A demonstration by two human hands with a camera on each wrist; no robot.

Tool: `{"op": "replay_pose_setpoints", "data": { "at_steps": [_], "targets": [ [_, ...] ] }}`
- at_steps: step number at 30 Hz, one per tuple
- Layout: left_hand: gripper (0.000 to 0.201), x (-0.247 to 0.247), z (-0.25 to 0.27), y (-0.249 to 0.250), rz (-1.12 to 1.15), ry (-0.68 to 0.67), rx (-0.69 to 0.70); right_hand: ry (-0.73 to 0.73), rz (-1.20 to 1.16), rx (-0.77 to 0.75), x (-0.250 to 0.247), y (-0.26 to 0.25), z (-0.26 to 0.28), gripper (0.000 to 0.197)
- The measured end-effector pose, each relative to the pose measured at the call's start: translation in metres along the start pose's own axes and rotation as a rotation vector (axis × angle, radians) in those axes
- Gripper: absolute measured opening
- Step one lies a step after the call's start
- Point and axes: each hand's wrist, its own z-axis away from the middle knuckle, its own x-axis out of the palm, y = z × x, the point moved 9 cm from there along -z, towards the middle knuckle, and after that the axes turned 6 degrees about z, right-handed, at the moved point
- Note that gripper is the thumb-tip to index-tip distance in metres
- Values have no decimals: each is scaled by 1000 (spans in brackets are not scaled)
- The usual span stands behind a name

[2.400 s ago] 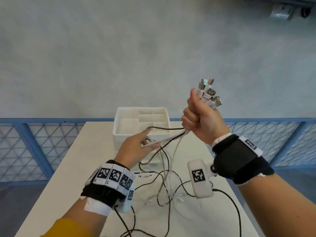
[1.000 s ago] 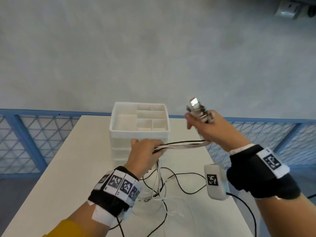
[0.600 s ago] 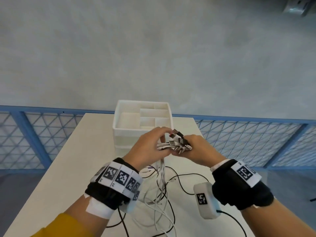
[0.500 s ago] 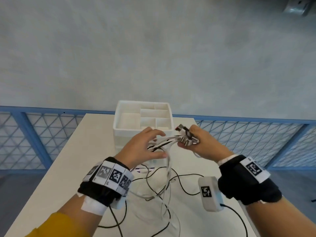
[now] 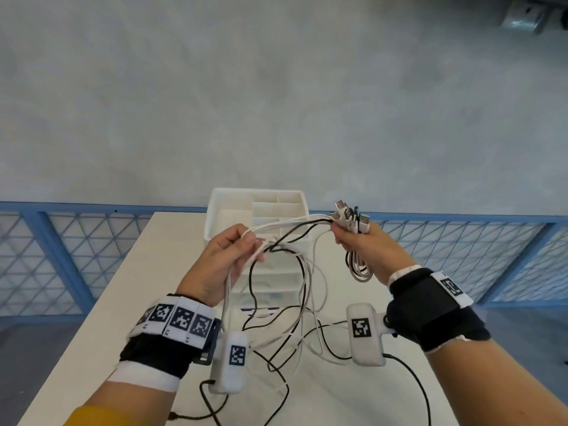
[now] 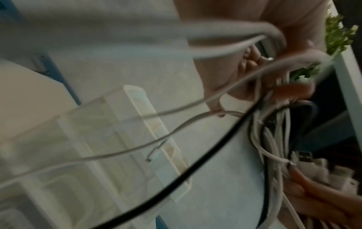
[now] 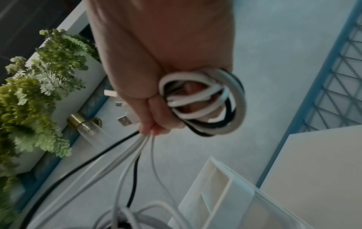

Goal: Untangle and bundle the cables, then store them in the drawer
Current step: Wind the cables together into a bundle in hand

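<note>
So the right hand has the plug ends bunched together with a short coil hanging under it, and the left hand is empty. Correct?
Not quite: the left hand is not empty. In the head view it grips the white and black cables running across to the right hand, which does hold the bunched plugs and coil.

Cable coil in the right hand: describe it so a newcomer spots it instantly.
Start at the white compartmented drawer organiser on the table, then look right to the right hand. Beneath its fist hangs a small coil of white and black cables, the only wound loops; other cables trail loose.
</note>
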Motion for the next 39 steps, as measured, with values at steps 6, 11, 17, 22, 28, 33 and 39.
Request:
{"op": "replay_pose_setpoints", "data": {
  "at_steps": [6,11,17,22,28,33,39],
  "targets": [
    [13,-13,0,11,-794,71,7,137,-6,-20,-24,-6,4,20],
    [29,-44,0,7,-1329,267,43,125,-18,-100,-19,-29,17,17],
    [34,-62,5,-16,-146,394,-65,97,-85,-143,-26,-39,21,17],
    [38,-27,1,2,122,257,-20,113,-32,-41,-27,-10,15,14],
    [26,-44,11,-10,-1207,176,68,228,-86,-9,-58,-7,16,21],
    [9,-53,13,-37,-1243,215,-128,150,-82,-86,-37,-31,23,17],
    [118,26,2,-11,-907,13,-81,2,134,-165,-17,-55,33,27]
  ]
}}
